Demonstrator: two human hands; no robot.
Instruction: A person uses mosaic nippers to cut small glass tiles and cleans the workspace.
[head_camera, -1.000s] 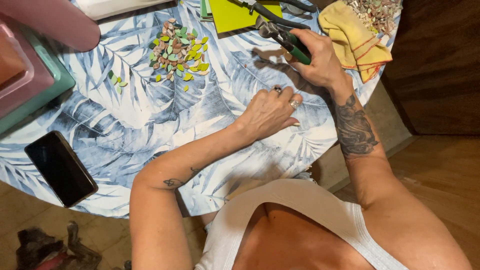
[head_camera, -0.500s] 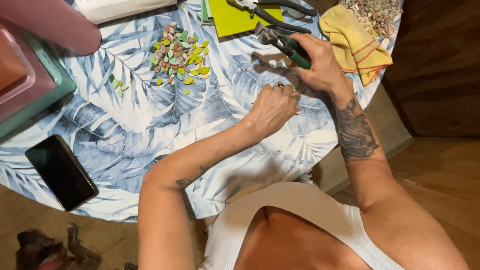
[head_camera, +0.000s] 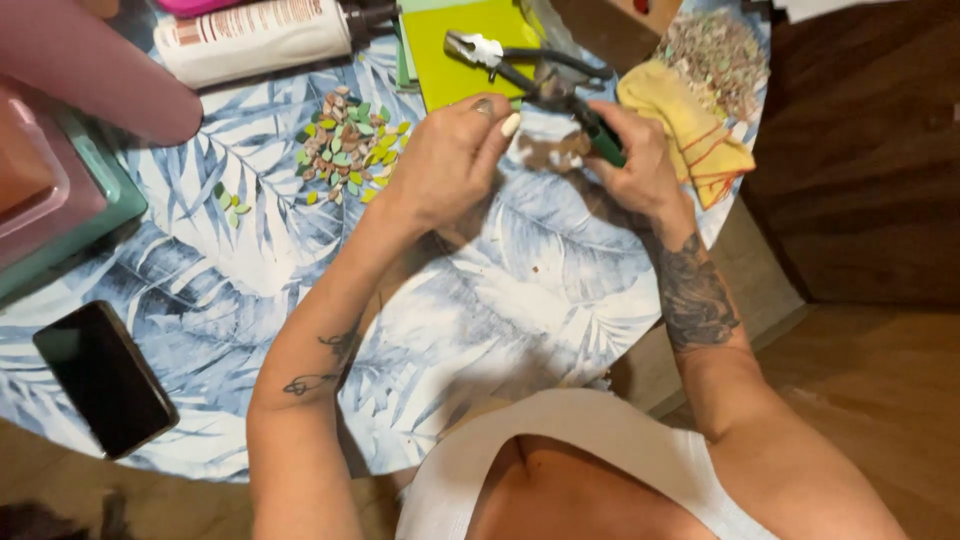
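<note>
My right hand (head_camera: 635, 165) grips the green handles of a pair of nippers (head_camera: 598, 135), whose metal jaws point up and to the left over the table. My left hand (head_camera: 450, 155) is raised next to it, thumb and fingers pinched together close to the jaws. Whatever they pinch is hidden by the fingers. A heap of small green, yellow and brown tile pieces (head_camera: 345, 150) lies just left of my left hand. A second pair of pliers (head_camera: 485, 50) with dark handles rests on a lime-green mat (head_camera: 450, 70) behind the hands.
The round table (head_camera: 480, 300) has a blue leaf-print cloth. On it are a yellow cloth (head_camera: 695, 125), another heap of pieces (head_camera: 715, 50), a white bottle (head_camera: 255, 35), stacked pink and teal trays (head_camera: 60, 200), a dark phone (head_camera: 105, 375) and loose green bits (head_camera: 230, 205).
My left hand rose from the table and moved up to the nipper jaws, fingers pinching. The camera view moved closer; my right hand keeps its hold on the nippers.
</note>
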